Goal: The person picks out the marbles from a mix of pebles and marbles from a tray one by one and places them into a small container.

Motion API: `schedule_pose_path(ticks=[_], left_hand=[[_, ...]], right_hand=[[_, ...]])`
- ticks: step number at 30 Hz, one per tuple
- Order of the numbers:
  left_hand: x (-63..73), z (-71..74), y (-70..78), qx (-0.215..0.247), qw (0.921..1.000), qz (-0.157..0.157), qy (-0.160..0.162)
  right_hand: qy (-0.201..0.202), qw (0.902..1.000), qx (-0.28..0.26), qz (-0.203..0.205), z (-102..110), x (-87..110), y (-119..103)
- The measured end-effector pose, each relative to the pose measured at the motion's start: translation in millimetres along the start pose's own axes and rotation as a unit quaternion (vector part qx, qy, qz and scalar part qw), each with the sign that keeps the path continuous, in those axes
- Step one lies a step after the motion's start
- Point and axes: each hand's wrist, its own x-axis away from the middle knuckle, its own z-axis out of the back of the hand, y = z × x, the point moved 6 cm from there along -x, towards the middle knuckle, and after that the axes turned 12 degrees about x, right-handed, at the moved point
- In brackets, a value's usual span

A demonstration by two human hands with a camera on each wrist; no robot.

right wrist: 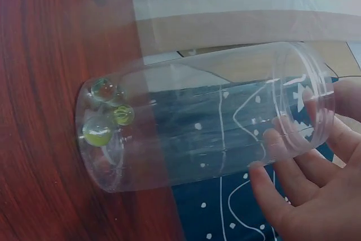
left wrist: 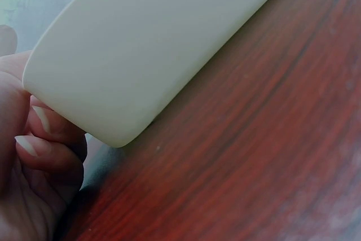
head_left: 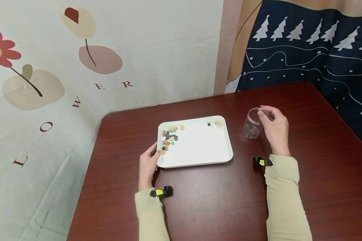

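Observation:
A white rectangular tray lies on the table, with several small coloured stones gathered along its left side. At its near left corner my left hand grips the edge, thumb on the rim and fingertips curled under it in the left wrist view. To the right of the tray stands a clear plastic jar, lidless and upright. My right hand holds it by the threaded mouth, fingers round the outside. Glass marbles sit at the jar's bottom, some with yellow-green swirls.
The dark red wooden table has its far edge against a pale flower-print curtain. A navy curtain with white trees hangs at the back right. A dark bead and pale stones are in the tray's far right corner.

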Motion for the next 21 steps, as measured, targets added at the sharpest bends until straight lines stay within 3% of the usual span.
schedule_pose_path(ticks=[6, 14, 21], left_hand=[[-0.5, -0.3, -0.7, 0.003, 1.0, 0.002, -0.001], [0.5, 0.0, 0.6, 0.003, 1.0, 0.004, -0.002], [0.4, 0.3, 1.8, -0.001, 1.0, 0.003, -0.002]], right_hand=[[0.025, 0.9993, -0.022, 0.016, 7, 0.9, -6], [0.047, 0.998, -0.042, 0.003, 17, 7.3, -13], [0.085, 0.9945, -0.051, 0.034, 23, 11.0, -27]])
